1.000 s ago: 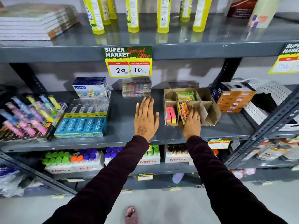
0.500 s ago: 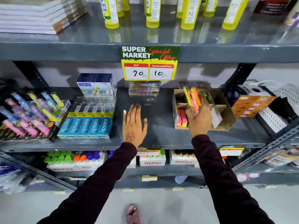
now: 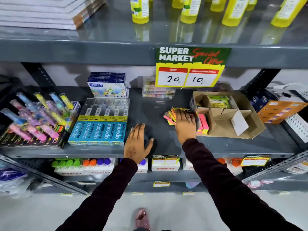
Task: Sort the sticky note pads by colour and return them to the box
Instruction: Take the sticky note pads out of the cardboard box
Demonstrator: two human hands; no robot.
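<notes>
A brown cardboard box (image 3: 250,129) with dividers stands on the grey middle shelf (image 3: 233,147), right of centre. Pink and yellow sticky note pads (image 3: 203,124) stand in its front left compartment, and green packs (image 3: 216,101) sit at its back. Just left of the box, my right hand (image 3: 185,124) presses down on a fanned bunch of pink, orange and yellow pads (image 3: 170,116) lying on the shelf. My left hand (image 3: 135,142) rests flat on the bare shelf, fingers apart, holding nothing.
Blue Apsara pencil boxes (image 3: 98,129) and a Doms box (image 3: 108,88) lie left of my left hand. Coloured pens in a display (image 3: 36,117) fill the far left. An orange carton (image 3: 281,111) sits right of the cardboard box. A price sign (image 3: 190,67) hangs above.
My right hand lifted a bunch of pads out of the box, carried them left and brought them down onto the shelf beside it. My left hand stayed flat on the shelf.
</notes>
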